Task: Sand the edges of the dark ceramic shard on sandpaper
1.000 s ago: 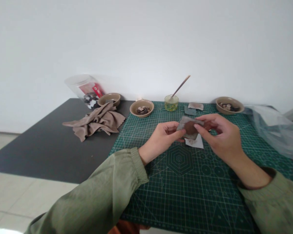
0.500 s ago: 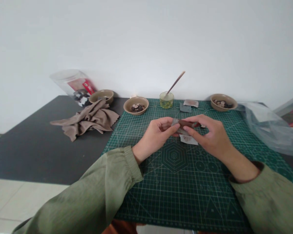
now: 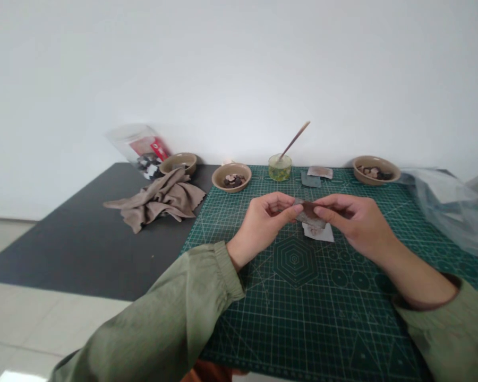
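Note:
Above the green cutting mat (image 3: 295, 313), both hands pinch one small piece of sandpaper (image 3: 312, 218), grey on one side and brown on the part turned up. My left hand (image 3: 263, 220) grips its left end between thumb and fingers. On the opposite end, the thumb and fingers of my right hand (image 3: 358, 220) are closed at the brown part. Whether a small piece lies inside the sheet is hidden by my fingers. Just below lies a white sheet (image 3: 322, 234) with brownish smudges.
Bowls of small dark and pale pieces stand at the back, one left (image 3: 219, 183) and one right (image 3: 390, 172). Between them are a glass (image 3: 279, 171) with a stick and sandpaper sheets (image 3: 311, 180). A brown cloth (image 3: 159, 204) lies left; a clear plastic bag (image 3: 446, 212) lies right.
My right hand's fingers have shifted along the sandpaper, and more of its brown and grey faces shows between the hands. The whole view has swung slightly left.

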A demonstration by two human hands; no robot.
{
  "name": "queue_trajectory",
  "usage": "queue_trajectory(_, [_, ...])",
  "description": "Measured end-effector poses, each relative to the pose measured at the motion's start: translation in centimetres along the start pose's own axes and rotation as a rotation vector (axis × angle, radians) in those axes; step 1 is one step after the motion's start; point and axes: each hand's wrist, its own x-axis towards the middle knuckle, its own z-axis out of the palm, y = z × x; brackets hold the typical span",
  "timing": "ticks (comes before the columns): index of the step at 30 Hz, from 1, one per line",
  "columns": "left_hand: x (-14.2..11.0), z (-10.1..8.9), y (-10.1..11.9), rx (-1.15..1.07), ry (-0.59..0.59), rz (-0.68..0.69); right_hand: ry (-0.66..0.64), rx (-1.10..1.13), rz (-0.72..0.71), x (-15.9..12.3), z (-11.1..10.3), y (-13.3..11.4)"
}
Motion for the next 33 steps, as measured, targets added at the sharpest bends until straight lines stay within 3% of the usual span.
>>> queue_trajectory(5, [0.1, 0.0, -0.6, 0.019, 0.0, -0.016, -0.054, 0.065, 0.093, 0.1, -0.4, 1.1])
queue_trajectory(11, [0.2, 0.0, -0.6, -0.013, 0.044, -0.032, 0.052, 0.031, 0.076, 0.2, -0.5, 0.7])
queue_trajectory(15, [0.2, 0.0, -0.4, -0.052, 0.032, -0.057, 0.046, 0.009, 0.106, 0.4, -0.6, 0.2])
queue_trajectory(24, [0.3, -0.3, -0.5, -0.109, 0.01, -0.119, -0.051, 0.297, 0.213, 0.6, -0.4, 0.1])
queue_trajectory(33, [0.3, -0.3, -0.2, -0.082, 0.024, -0.121, -0.044, 0.325, 0.213, 0.6, -0.4, -0.1])
